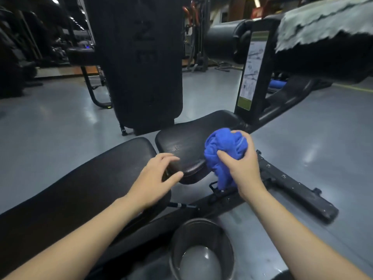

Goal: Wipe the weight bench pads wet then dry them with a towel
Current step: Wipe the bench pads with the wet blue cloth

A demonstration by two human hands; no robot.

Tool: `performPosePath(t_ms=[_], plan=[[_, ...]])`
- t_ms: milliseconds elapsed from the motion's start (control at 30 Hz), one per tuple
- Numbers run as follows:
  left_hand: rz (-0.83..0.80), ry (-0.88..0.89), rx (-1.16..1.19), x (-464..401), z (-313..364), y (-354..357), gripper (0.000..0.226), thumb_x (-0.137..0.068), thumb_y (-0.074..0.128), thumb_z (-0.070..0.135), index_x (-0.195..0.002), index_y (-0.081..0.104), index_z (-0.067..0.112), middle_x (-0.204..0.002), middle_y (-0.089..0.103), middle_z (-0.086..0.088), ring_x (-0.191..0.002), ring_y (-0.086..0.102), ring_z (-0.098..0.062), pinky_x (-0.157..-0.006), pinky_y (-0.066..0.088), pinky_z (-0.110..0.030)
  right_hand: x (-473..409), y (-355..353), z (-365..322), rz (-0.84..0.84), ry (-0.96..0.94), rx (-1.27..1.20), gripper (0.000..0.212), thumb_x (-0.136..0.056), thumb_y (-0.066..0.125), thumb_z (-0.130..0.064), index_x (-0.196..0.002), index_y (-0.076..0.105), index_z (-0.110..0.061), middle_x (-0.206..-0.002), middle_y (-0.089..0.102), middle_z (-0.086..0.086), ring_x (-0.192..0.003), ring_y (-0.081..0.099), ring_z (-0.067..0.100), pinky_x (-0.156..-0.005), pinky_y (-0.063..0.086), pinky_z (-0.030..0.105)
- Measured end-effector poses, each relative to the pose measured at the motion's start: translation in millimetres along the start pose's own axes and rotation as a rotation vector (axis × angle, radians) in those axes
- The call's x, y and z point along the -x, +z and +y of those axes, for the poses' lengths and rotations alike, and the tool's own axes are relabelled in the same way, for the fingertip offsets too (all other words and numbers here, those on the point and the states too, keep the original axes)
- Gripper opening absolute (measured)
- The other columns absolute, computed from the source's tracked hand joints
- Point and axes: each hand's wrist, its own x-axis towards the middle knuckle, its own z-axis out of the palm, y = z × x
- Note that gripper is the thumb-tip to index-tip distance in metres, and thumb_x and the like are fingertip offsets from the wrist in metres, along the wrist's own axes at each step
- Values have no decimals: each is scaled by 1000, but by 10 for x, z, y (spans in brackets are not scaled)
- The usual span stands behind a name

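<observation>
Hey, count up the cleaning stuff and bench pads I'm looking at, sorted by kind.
Bench pads: 2, seat pad and back pad
Cloths: 2, blue cloth and grey towel
Buckets: 1, metal bucket
Total: 5

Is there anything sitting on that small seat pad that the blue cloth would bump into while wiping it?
Nothing visible. The right hand grips the blue cloth at the seat pad's right edge. The pad's top looks bare. Only the left hand is close, fingers spread at the pad's near edge.
</observation>
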Motion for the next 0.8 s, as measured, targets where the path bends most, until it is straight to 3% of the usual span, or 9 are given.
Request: performPosePath(t_ms=[33, 67, 100, 200, 267, 433, 567, 800], plan=[[19, -17, -72, 56, -100, 45, 58, -87, 44, 69, -135, 52, 36, -143, 42, 18, -135, 38, -6, -115, 34, -37, -32, -17, -5, -26, -133, 138, 54, -78, 73, 6, -121, 55, -21, -121, 60, 3, -109, 62, 4, -89, 52, 21], [40, -34, -111, 117, -177, 80, 60, -86, 43, 70, -136, 51, 36, -145, 39, 17, -136, 35, -7, -114, 33, -37, -64, -4, 20, -61, -265, 284, 55, -76, 74, 6, -122, 56, -16, -123, 56, 0, -113, 57, 1, -92, 44, 14], [59, -47, -137, 178, -246, 115, 62, -85, 44, 70, -137, 49, 35, -146, 37, 17, -137, 33, -8, -114, 32, -36, -91, 23, 108, -119, -372, 417, 55, -74, 77, 3, -123, 57, -14, -125, 54, -1, -119, 54, 6, -98, 41, 17], [89, -61, -197, 351, -401, 175, 68, -83, 46, 71, -140, 47, 33, -148, 35, 14, -139, 31, -10, -113, 31, -36, -74, 139, 541, -371, -554, 745, 60, -74, 82, -21, -129, 58, -18, -138, 50, 3, -135, 44, 27, -109, 38, 48], [89, -67, -218, 379, -458, 145, 73, -81, 46, 74, -142, 46, 32, -149, 35, 13, -140, 30, -10, -113, 29, -34, -35, 229, 717, -453, -629, 877, 62, -73, 82, -28, -130, 58, -24, -145, 47, 4, -142, 34, 33, -111, 35, 55], [96, -100, -228, 359, -557, -14, 83, -76, 51, 79, -144, 43, 33, -149, 34, 13, -140, 30, -10, -113, 30, -36, 80, 533, 779, -590, -810, 856, 48, -78, 76, -25, -124, 63, -16, -141, 53, 8, -139, 38, 37, -108, 36, 55], [42, -151, -238, 487, -744, -97, 82, -78, 45, 79, -145, 42, 32, -148, 34, 13, -138, 34, -12, -112, 33, -36, 294, 941, 860, -709, -760, 701, 47, -85, 74, -34, -126, 63, -14, -142, 53, 7, -140, 39, 29, -113, 32, 47], [-61, -260, -258, 770, -1041, -415, 103, -65, 36, 97, -148, 35, 37, -149, 29, 17, -137, 31, -11, -114, 31, -38, 343, 1260, 935, -637, -678, 717, 57, -80, 69, -54, -125, 62, -20, -143, 52, 0, -143, 36, 27, -114, 30, 46]])
